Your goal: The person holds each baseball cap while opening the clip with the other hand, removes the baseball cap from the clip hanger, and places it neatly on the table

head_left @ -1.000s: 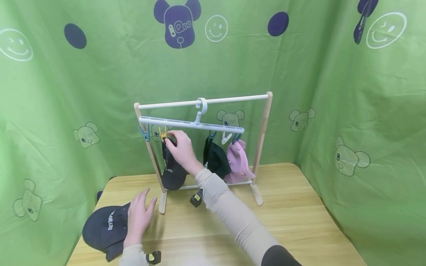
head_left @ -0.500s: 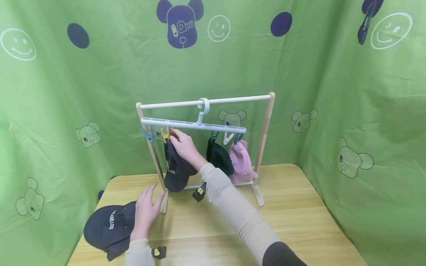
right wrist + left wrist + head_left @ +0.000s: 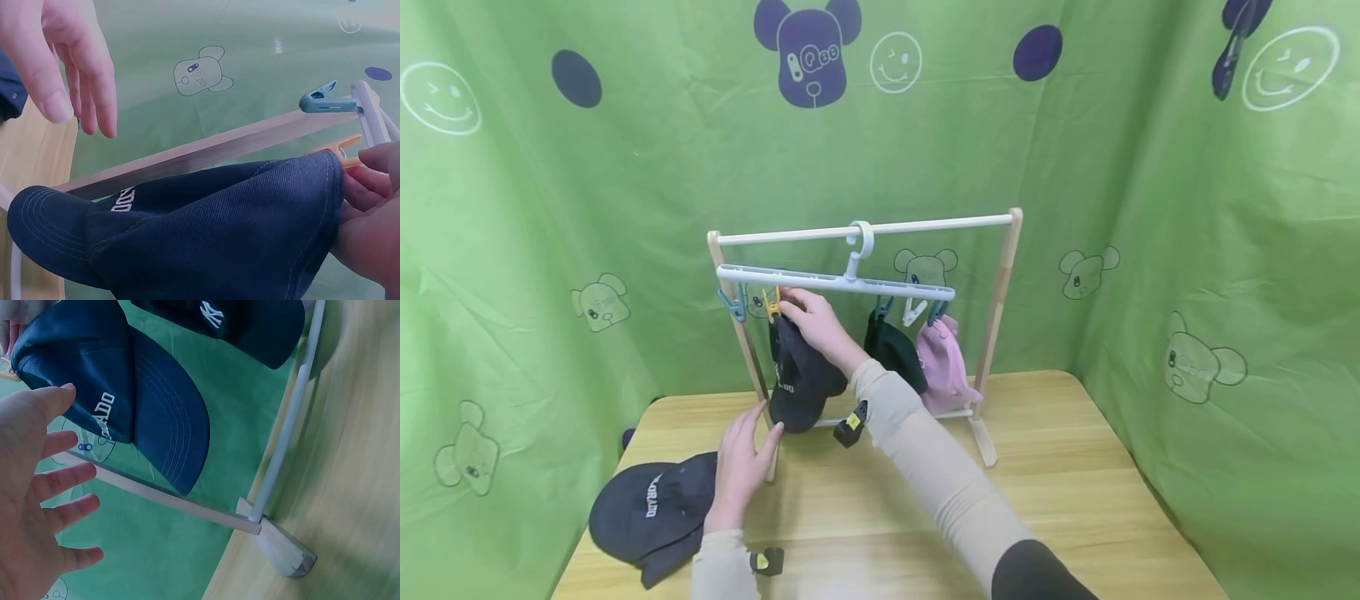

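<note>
A navy baseball cap [image 3: 805, 375] with white lettering hangs brim-down from a yellow clip [image 3: 772, 305] near the left end of a pale-blue hanger [image 3: 782, 277]. At that clip is my right hand [image 3: 822, 329]; thumb and fingers pinch around the clip beside the cap's upper edge, and the exact fingertip contact is partly hidden. My left hand [image 3: 741, 462], fingers spread, reaches up close to the hanging cap's brim and holds nothing. In the left wrist view its palm [image 3: 25, 500] faces the cap, fingers apart from it. Another dark cap [image 3: 651, 504] lies on the table, left of that hand.
The wooden rack [image 3: 997, 292] carries the hanger on its white rail [image 3: 940, 223]. A dark green cap [image 3: 891, 354] and a pink cap [image 3: 946, 367] hang at the right. A blue clip [image 3: 733, 302] and a white clip [image 3: 913, 312] hold nothing. Green curtains [image 3: 625, 200] surround the table [image 3: 1037, 500].
My left hand has moved right and up from beside the table cap towards the hanging cap's brim. The right hand stays by the yellow clip. The hanging cap looks slightly turned.
</note>
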Tool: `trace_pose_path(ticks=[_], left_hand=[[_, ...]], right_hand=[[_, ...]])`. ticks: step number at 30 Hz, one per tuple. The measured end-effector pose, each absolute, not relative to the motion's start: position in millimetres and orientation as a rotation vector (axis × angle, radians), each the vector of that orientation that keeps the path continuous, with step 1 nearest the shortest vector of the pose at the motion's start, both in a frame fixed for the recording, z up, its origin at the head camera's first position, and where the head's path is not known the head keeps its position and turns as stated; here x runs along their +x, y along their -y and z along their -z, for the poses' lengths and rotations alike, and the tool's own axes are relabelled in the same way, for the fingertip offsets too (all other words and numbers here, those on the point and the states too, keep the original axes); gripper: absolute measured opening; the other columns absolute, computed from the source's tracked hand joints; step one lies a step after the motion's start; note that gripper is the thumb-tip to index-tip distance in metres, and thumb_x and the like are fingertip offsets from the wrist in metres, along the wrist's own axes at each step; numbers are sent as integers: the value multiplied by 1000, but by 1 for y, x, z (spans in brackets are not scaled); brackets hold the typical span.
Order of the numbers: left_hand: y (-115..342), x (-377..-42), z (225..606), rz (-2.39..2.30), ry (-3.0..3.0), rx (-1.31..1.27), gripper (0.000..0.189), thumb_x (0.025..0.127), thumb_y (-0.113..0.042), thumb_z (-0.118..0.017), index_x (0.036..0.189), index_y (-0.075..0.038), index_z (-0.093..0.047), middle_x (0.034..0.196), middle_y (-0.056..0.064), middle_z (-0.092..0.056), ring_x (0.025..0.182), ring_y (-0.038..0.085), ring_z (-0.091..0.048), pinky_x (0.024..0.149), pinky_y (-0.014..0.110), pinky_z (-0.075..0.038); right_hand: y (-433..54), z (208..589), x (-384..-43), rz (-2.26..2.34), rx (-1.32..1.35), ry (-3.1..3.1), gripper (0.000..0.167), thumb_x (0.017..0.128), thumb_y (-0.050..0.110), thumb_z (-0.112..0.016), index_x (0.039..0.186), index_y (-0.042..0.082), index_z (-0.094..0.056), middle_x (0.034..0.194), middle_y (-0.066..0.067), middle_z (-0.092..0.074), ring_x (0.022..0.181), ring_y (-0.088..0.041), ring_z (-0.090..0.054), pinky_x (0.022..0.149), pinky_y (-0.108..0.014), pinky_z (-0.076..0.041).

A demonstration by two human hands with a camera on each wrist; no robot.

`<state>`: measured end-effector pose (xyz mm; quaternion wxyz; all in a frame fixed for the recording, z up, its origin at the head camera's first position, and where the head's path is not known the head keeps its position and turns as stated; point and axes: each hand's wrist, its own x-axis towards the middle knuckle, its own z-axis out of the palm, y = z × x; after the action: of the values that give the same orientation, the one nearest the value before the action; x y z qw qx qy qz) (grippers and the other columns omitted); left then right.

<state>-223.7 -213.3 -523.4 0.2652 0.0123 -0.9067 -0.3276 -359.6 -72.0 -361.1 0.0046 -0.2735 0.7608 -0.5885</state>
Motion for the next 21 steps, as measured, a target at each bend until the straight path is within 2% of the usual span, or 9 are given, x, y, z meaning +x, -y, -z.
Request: trace_pose_path(ticks=[9,21], left_hand=[[205,-226,519,897,2433,29,53,94,-38,-62,140,-15,-51,137,18,-56,126,40,-51,107,57,-39],[195,-239,505,991,2390,6,56,95,-36,-61,143,-11,-47,137,22,-54,126,42,-49,108,56,-39]], right_hand=[[71,362,-360,1920,-802,-2291,35,99,21,-57,127,2,-61,128,-15,-64,117,-25,-63,98,-32,-53],[70,367,-357,1856,-818,-2293,34,99,22,-56,126,1,-61,126,-16,-64,115,-27,-63,98,-33,-53]])
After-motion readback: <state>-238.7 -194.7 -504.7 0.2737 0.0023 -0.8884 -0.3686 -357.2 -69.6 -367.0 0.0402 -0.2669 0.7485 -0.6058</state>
